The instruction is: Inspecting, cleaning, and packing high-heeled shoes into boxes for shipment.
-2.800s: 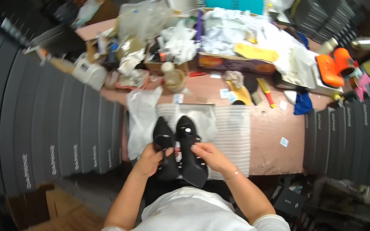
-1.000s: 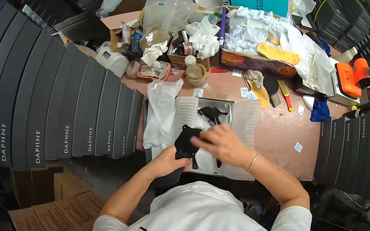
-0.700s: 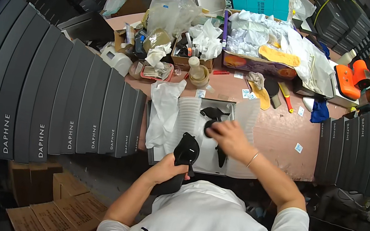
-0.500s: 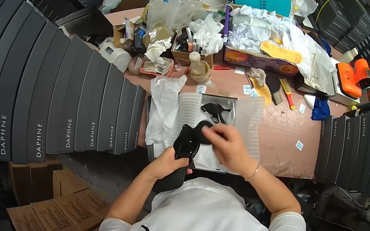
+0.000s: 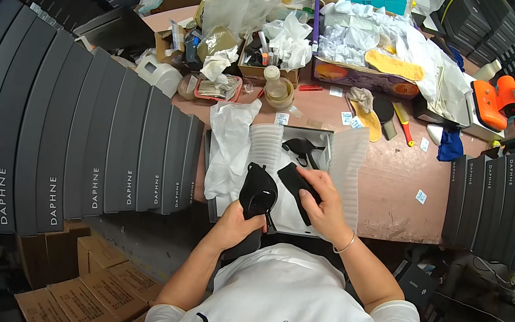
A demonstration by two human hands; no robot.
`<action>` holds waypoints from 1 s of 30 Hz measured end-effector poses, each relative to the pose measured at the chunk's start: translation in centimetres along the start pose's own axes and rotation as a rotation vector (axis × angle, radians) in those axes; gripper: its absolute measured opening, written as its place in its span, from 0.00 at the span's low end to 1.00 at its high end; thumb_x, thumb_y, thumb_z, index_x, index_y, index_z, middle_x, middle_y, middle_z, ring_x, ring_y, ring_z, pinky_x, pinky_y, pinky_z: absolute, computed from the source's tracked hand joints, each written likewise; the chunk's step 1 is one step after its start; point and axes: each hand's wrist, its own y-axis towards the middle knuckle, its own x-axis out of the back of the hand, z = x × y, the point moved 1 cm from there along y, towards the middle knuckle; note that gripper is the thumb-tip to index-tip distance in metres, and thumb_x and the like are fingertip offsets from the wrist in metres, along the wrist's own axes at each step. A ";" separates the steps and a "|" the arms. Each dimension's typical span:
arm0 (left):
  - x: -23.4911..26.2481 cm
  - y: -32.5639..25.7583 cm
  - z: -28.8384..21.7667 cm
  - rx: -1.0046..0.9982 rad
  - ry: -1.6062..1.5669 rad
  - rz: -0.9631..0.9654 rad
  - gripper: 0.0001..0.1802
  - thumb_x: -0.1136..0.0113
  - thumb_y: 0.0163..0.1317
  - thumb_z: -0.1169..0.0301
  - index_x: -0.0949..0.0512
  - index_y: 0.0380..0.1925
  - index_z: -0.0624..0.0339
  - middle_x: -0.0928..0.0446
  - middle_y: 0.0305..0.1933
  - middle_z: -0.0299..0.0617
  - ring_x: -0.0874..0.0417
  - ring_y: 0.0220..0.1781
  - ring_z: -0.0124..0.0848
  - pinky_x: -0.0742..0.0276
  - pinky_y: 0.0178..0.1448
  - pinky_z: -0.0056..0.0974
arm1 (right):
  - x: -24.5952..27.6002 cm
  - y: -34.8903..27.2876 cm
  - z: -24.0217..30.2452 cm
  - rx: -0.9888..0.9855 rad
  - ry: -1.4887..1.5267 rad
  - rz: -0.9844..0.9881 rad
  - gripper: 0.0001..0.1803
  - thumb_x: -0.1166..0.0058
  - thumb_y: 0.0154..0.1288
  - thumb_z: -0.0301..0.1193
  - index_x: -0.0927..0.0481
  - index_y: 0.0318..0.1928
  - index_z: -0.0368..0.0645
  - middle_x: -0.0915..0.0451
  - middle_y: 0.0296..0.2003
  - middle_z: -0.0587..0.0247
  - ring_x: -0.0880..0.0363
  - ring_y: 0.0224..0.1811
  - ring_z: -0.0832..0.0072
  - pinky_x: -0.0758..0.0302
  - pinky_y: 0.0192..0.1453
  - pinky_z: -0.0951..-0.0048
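Note:
My left hand [image 5: 236, 226] is closed round a black shoe [image 5: 259, 191] with a strap, held up over the near left part of an open shoe box. In my right hand [image 5: 324, 204] is a flat, oblong black pad [image 5: 295, 190]; whether it is a brush or a sponge I cannot tell. The pad is apart from the shoe, just to its right. A second black strappy shoe [image 5: 301, 146] lies in the far part of the box [image 5: 322, 135]. White tissue paper [image 5: 227, 150] and ribbed foam sheet [image 5: 347, 164] spread over the box's sides.
Stacked grey shoe boxes [image 5: 84, 142] wall the left side, others [image 5: 507, 205] the right. At the back are a carton of crumpled paper [image 5: 363, 77], a bottle [image 5: 275, 85], a yellow-red brush [image 5: 404, 124] and an orange tool [image 5: 489, 106]. Brown cartons [image 5: 88, 292] stand lower left.
The black pad has come away from the shoe, turned so its long flat side shows. My right hand has shifted slightly right and down. The shoe in my left hand has tilted.

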 end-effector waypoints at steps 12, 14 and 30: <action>-1.6 -0.6 0.9 -0.035 0.185 -0.072 0.10 0.45 0.59 0.81 0.27 0.41 0.67 0.23 0.32 0.36 0.21 0.33 0.23 0.23 0.37 0.30 | -1.9 -0.4 0.3 -0.154 0.205 0.226 0.45 0.29 0.50 0.40 0.36 0.66 0.42 0.29 0.47 0.57 0.29 0.50 0.68 0.33 0.57 0.72; -1.5 -0.6 1.2 0.026 0.195 -0.049 0.09 0.45 0.59 0.81 0.27 0.41 0.67 0.23 0.32 0.37 0.21 0.32 0.23 0.23 0.36 0.29 | -1.8 -0.6 0.5 -0.161 0.143 0.219 0.35 0.33 0.55 0.39 0.29 0.62 0.43 0.27 0.44 0.59 0.29 0.47 0.70 0.32 0.53 0.73; -1.9 -0.5 1.2 0.122 -0.146 0.039 0.05 0.44 0.60 0.79 0.25 0.37 0.67 0.22 0.31 0.38 0.20 0.30 0.24 0.22 0.35 0.31 | -0.4 0.4 0.5 -0.236 0.189 0.303 0.29 0.44 0.57 0.30 0.29 0.61 0.36 0.27 0.43 0.59 0.30 0.49 0.70 0.33 0.57 0.70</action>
